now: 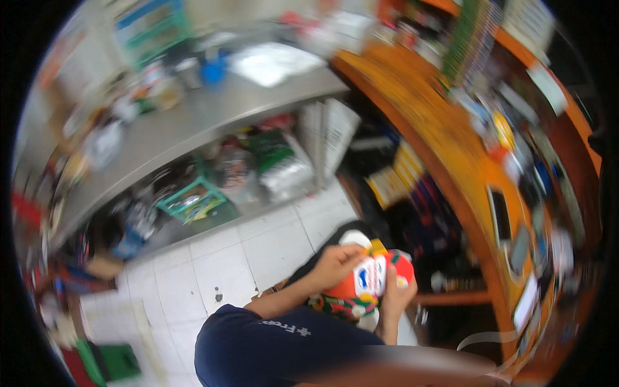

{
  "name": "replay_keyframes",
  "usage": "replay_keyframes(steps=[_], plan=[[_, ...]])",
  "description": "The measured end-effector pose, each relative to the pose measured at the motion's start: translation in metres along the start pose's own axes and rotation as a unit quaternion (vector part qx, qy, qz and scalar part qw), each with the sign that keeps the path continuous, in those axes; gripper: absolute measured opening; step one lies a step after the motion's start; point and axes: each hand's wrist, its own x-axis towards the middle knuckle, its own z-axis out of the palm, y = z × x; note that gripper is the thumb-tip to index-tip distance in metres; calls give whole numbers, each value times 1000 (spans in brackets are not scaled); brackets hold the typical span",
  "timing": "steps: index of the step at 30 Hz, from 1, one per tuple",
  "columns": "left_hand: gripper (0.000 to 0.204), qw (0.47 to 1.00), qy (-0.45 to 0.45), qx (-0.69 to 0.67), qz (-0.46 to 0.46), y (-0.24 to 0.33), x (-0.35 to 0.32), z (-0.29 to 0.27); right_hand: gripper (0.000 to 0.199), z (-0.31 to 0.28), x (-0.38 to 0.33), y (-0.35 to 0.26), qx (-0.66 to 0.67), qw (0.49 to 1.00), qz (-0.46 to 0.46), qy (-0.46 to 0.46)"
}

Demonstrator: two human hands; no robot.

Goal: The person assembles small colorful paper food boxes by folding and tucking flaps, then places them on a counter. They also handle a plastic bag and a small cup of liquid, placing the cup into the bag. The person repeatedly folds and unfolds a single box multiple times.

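I see both hands on 1 orange-and-white packet (369, 278), held in the air above the white tiled floor (213, 271), well apart from the steel surface (213, 116). Left hand (335, 263) fingers pinch its top edge; right hand (394, 298) fingers clasp its side. Packet looks unopened; blur hides the seal.

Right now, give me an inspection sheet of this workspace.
Surface: white tiled floor below; steel counter behind.
Job's things: orange-red packet with a white label, held at chest height.
Clutter: green basket and bags on the shelf under the counter; goods along the orange shelf.
Hands: left hand grips the packet's top; right hand holds its side.
Cables: nothing seen.
Surroundings: crowded shop interior, blurred.
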Motion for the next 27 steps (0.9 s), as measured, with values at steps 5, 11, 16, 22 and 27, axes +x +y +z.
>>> replay_keyframes(steps=[5,11,16,22,27], plan=[[12,929,62,204,304,21,-8,-29,51,13,13,9,261,920,74,-281],[8,845,2,344,409,44,-28,-35,47,-1,39,-5,250,846,279,-379],[12,896,194,252,309,35,-34,-29,49,3,35,80,48,921,203,-328],[21,970,123,0,210,23,-33,-19,50,17,7,92,72,970,60,-223],[22,964,113,8,239,24,-36,-6,56,39,-6,45,205,968,73,-124]])
